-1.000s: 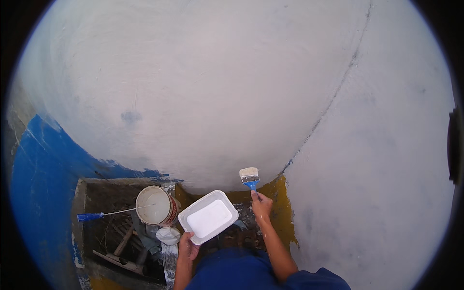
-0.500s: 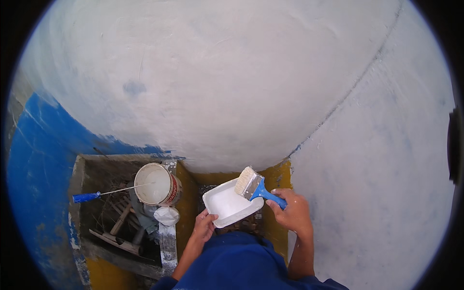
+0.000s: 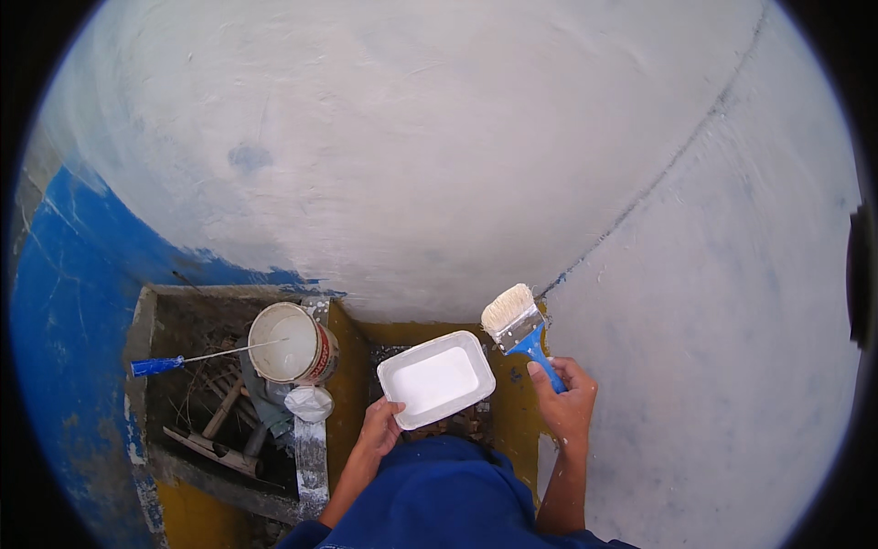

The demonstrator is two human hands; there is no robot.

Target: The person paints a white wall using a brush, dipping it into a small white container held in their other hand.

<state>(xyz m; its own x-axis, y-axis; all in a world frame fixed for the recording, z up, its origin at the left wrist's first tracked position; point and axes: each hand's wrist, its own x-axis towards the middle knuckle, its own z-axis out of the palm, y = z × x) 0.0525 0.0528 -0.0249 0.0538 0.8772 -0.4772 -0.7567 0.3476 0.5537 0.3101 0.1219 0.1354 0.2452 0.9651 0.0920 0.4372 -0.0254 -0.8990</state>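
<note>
My left hand (image 3: 375,428) grips the lower left corner of a white rectangular plastic tray (image 3: 393,375) that has white paint in it (image 3: 434,375). My right hand (image 3: 567,403) is closed round the blue handle of a wide paint brush (image 3: 512,320), whose pale bristles point up and left, above and right of the tray and apart from it. Just left of the tray stands a round bucket (image 3: 320,357) of white liquid, with a blue-handled tool (image 3: 157,365) laid across it on a thin rod. A crumpled white item (image 3: 309,403) lies just below the bucket.
A whitish wall (image 3: 412,183) rises in front, with a diagonal dark seam, and continues at the right (image 3: 713,366). Blue paint (image 3: 69,302) covers the lower left wall. A concrete box (image 3: 146,339) holds wood pieces (image 3: 219,412) and debris. Yellow paint (image 3: 512,430) coats the recess around me.
The brush dropped to the tray half a second ago and has since lifted up and right off it. The tray now sits right of where it was a second ago. The view has shifted slightly.
</note>
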